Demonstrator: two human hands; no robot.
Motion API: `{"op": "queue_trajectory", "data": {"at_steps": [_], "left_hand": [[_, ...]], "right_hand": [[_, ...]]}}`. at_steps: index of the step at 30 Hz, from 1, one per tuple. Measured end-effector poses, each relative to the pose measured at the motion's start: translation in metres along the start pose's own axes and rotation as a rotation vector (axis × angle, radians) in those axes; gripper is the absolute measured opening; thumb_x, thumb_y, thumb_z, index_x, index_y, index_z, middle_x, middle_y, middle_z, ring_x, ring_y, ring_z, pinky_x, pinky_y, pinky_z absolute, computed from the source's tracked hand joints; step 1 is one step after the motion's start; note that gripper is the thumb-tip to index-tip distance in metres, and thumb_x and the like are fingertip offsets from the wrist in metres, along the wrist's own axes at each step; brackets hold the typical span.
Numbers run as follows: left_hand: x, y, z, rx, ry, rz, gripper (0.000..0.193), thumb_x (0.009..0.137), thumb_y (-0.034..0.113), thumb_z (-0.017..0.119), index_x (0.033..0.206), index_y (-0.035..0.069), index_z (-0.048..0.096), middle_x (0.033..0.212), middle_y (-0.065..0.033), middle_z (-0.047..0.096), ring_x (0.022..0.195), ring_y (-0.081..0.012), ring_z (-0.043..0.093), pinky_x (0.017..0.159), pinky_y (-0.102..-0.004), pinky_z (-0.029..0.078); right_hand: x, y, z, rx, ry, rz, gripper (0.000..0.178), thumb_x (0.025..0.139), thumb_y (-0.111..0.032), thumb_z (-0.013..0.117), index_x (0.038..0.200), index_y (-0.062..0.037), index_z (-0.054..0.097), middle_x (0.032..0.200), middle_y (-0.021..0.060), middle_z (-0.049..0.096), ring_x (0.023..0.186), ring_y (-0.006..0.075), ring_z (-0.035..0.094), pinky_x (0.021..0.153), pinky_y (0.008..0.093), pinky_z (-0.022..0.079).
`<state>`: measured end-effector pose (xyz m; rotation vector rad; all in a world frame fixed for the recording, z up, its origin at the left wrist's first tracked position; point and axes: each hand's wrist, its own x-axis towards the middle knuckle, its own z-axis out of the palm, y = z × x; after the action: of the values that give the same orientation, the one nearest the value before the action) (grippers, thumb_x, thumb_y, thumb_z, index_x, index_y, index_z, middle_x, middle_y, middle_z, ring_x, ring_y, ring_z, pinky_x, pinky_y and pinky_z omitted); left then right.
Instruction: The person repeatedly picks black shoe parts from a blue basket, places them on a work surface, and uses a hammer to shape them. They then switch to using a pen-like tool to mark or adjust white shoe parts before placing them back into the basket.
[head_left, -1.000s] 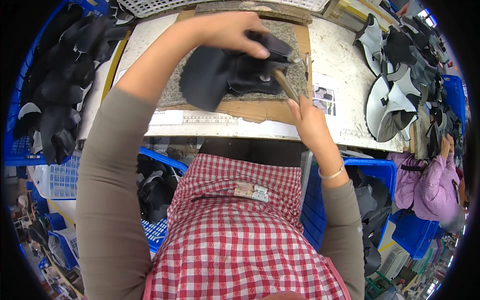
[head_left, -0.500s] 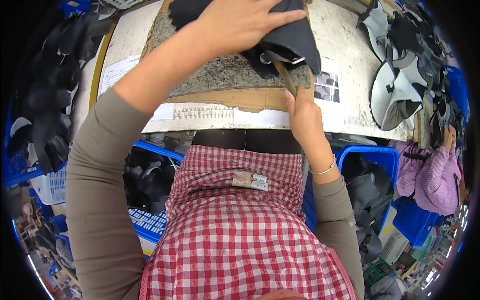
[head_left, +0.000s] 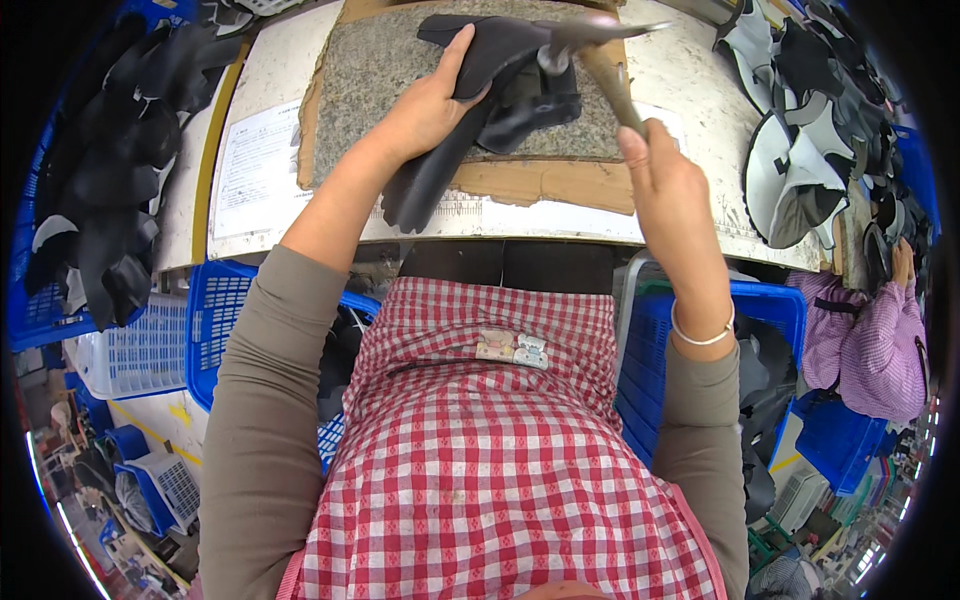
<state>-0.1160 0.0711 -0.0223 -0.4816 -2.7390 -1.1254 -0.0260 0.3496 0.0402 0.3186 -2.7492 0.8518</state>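
Head view: your left hand (head_left: 425,110) presses a dark shoe upper (head_left: 490,95) down on a grey stone slab (head_left: 370,80), fingers and thumb closed over the piece's upper edge, its lower flap hanging off the slab over the bench (head_left: 690,100) edge. Your right hand (head_left: 665,185) is clenched round the wooden handle of a hammer (head_left: 595,45), metal head blurred, right above the upper near the slab's top right. Slab sits on a brown cardboard sheet (head_left: 540,185), which lies on the white bench. White printed paper sheet (head_left: 255,165), rectangular, flat on the bench left of the slab; can't read it. A small white printed slip sits just right of the hammer handle, mostly hidden. Stack of black and white shoe uppers (head_left: 800,150) at the bench's right end, well apart from your hands. Pile of black pieces (head_left: 110,170) on the far left. Blue plastic crates (head_left: 225,320) under the bench on both sides of you. Another person's pink checked sleeve (head_left: 880,340) at the right rim. Small light tag (head_left: 512,347) on your red checked apron.
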Motion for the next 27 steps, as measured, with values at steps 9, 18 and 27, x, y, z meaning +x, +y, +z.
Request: {"op": "queue_trajectory", "data": {"at_steps": [9,18,27], "left_hand": [[-0.012,0.004,0.003,-0.171,0.018,-0.082,0.084,0.098,0.023,0.065,0.164,0.029,0.014,0.127,-0.03,0.066,0.118,-0.0492,0.063,0.099,-0.049,0.05],[-0.013,0.007,0.004,-0.13,0.03,-0.061,0.085,0.094,0.018,0.063,0.164,0.027,0.015,0.126,-0.0302,0.066,0.116,-0.0495,0.064,0.097,-0.0512,0.051],[-0.051,0.019,-0.024,-0.052,0.035,-0.202,0.094,0.083,0.0,0.055,0.165,0.022,0.015,0.124,-0.0312,0.065,0.108,-0.0485,0.066,0.09,-0.053,0.052]], "right_hand": [[0.009,0.0,0.013,-0.044,-0.147,-0.006,0.037,0.107,-0.033,0.054,0.102,0.0031,0.057,0.071,0.0274,0.064,0.071,0.0476,0.066,0.062,0.0534,0.051],[0.009,-0.002,0.01,-0.073,-0.208,0.207,0.034,0.105,-0.03,0.059,0.106,0.0042,0.054,0.076,0.0311,0.063,0.077,0.0538,0.062,0.066,0.0552,0.049],[-0.021,0.001,0.048,-0.003,-0.334,0.128,0.03,0.107,-0.024,0.055,0.111,0.0059,0.058,0.083,0.0325,0.064,0.082,0.054,0.062,0.068,0.0535,0.048]]}}
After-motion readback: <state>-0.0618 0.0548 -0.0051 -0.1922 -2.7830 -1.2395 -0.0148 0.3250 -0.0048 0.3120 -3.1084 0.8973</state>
